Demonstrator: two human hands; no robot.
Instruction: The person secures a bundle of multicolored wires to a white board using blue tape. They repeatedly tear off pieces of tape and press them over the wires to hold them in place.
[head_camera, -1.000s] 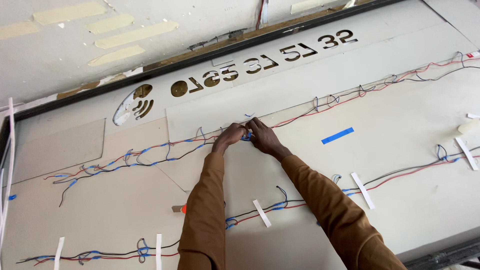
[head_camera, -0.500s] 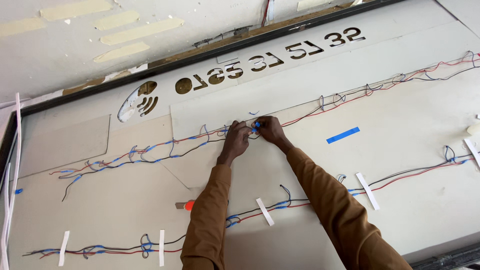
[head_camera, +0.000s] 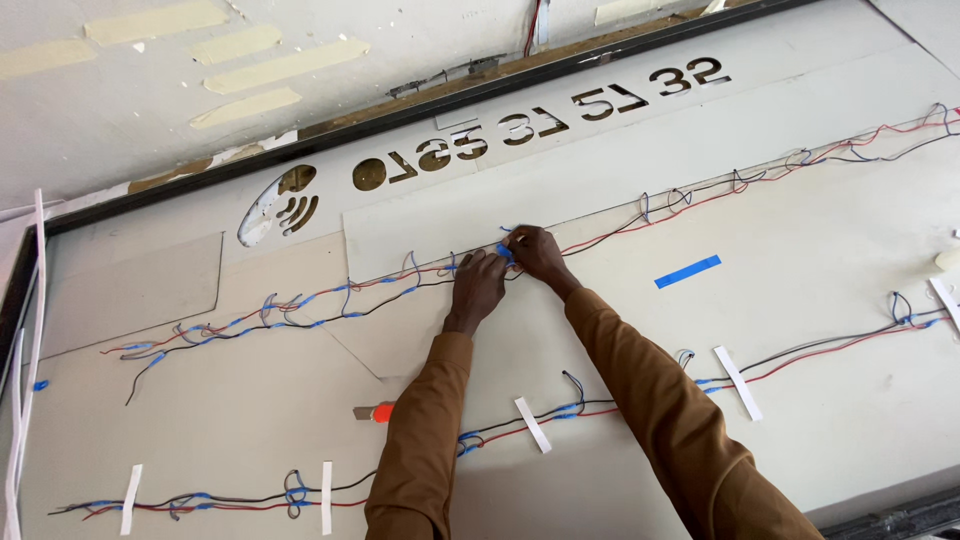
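Nearest to me, along the lower edge of the white panel (head_camera: 820, 250), a red and black wire run (head_camera: 250, 497) is fixed down by white tape strips (head_camera: 326, 497). A small orange-tipped tool (head_camera: 374, 411) lies just beside my left sleeve. A second taped stretch of wire passes between my two brown sleeves, with another white strip (head_camera: 532, 425) across it.

Further out, my left hand (head_camera: 478, 288) and right hand (head_camera: 537, 256) meet at the upper wire run (head_camera: 300, 305), nearly touching each other. A piece of blue tape (head_camera: 505, 253) sits between the fingertips of both hands, right on the wire. My fingers are pinched closed around that blue piece and the wire beneath it; how much each hand grips on its own, I cannot tell.

To the right, a loose blue tape strip (head_camera: 687, 271) lies well apart from my hands.

Farthest off, cut-out numerals (head_camera: 540, 115) and a round cut-out emblem (head_camera: 280, 200) run below the dark frame (head_camera: 400, 110).
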